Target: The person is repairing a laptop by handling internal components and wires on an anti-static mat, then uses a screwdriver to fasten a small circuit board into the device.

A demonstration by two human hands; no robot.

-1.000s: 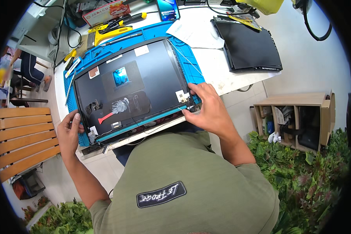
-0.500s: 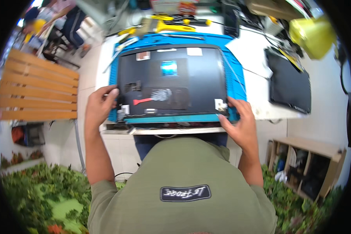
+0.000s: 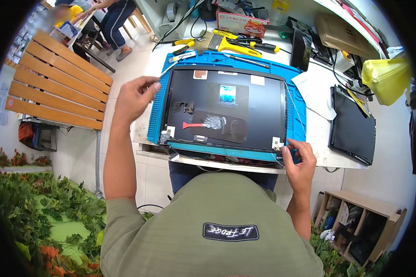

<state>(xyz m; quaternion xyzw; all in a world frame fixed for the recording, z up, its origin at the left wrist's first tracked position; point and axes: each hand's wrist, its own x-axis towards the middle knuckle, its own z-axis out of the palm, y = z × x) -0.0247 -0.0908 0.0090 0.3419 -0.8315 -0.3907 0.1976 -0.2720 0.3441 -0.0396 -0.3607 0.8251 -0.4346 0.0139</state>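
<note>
A dark laptop lid panel [image 3: 263,106] lies flat on a ridged blue work mat [image 3: 155,121]. My left hand [image 3: 136,98] is raised by the panel's upper left edge, its thumb and forefinger a little apart. Close to those fingertips is a thin pale stick [image 3: 169,69]; I cannot tell if they touch. At the lower right corner, my right hand [image 3: 300,160] has thumb and forefinger closed on the panel's edge. On the panel rest a small red-handled tool [image 3: 193,125] touching a silvery clump [image 3: 214,122], and a dark metal hinge-like piece [image 3: 183,107].
Behind the mat lie a yellow-handled brush [image 3: 235,47], several hand tools and a red-and-white box [image 3: 240,24]. White paper [image 3: 313,98] and a black laptop-like slab [image 3: 353,125] are on the right, below a yellow bag [image 3: 384,79]. A slatted wooden bench [image 3: 60,81] stands left.
My left hand has left the panel's left edge and risen toward its upper left corner. The right hand stays at the lower right corner, its fingers drawn closer together. The view has shifted.
</note>
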